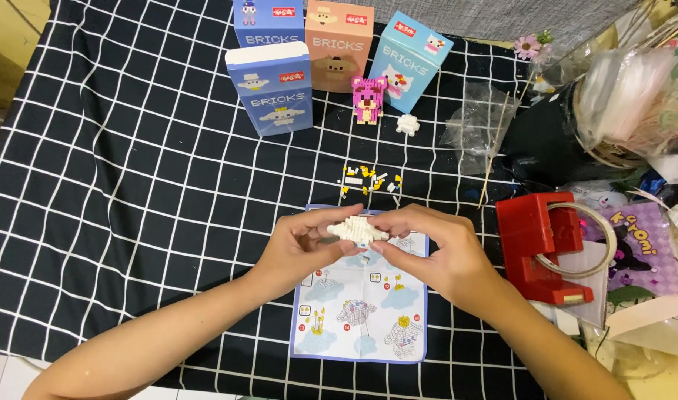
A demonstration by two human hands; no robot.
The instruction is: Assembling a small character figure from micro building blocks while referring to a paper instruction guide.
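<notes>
Both the left hand (298, 248) and the right hand (435, 252) have their fingers clamped on a white brick piece (357, 230) over the instruction sheet (361, 311), apparently mid-assembly, so the next brick needs careful alignment.

Three blue boxes (269, 89) and one peach box (339, 46) stand at the cloth's far edge.
</notes>
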